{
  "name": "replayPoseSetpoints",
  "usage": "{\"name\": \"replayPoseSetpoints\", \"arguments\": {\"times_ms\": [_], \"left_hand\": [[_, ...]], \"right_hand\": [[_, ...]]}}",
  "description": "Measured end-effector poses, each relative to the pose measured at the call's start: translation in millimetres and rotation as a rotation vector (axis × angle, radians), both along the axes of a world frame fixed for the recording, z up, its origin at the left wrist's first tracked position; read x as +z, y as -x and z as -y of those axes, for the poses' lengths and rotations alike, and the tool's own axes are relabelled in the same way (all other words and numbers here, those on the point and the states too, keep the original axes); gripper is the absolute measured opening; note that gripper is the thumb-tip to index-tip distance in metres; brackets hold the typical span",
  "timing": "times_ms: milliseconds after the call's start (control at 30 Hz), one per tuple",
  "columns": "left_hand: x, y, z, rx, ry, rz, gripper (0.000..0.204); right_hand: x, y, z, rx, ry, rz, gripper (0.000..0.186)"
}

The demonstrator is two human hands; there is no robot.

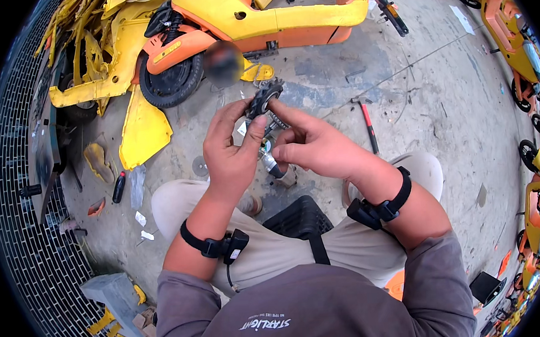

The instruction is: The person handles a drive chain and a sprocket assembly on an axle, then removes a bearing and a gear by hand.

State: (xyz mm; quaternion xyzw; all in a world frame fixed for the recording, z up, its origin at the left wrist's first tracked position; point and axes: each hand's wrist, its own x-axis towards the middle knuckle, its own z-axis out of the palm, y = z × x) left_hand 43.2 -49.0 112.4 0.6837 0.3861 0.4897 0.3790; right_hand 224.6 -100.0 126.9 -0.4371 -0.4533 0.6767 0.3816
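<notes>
In front of my knees, both hands are raised around a small black knobby, wheel-like part (264,98). The fingers and thumb of my left hand (228,143) pinch it from the left. On its other side, my right hand (305,138) presses its index finger against it, with the thumb and remaining fingers curled lower down. A dark ribbed piece shows between the hands. Below it, a silver and dark cylindrical piece (269,162) lies by my right fingertips. Whether these pieces are joined to the wheel-like part I cannot tell.
Ahead lies a yellow-orange scooter body (285,19) with a black wheel (172,82). Yellow panels (99,61) pile up at the left. A red-handled hammer (368,125) and a dark bottle (119,187) lie on the floor. A black crate (297,216) is between my legs; scooters (512,36) line the right.
</notes>
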Motion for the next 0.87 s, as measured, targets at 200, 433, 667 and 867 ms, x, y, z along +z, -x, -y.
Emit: {"name": "replayPoseSetpoints", "arguments": {"times_ms": [200,433,667,867], "left_hand": [[4.8,0.9,1.0,0.059,-0.119,-0.075,0.024],[0.7,1.6,2.0,0.051,-0.107,-0.063,0.023],[1.9,4.9,2.6,0.004,-0.012,-0.105,0.028],[8.1,-3.0,8.4,-0.027,0.412,0.121,0.033]], "right_hand": [[14.6,4.1,2.5,-0.012,-0.257,0.405,0.075],[12.6,7.1,4.3,-0.074,-0.576,0.967,0.059],[4.4,2.3,4.9,-0.2,-0.848,1.212,0.048],[7.6,1.3,6.5,-0.203,-0.811,1.214,0.053]]}}
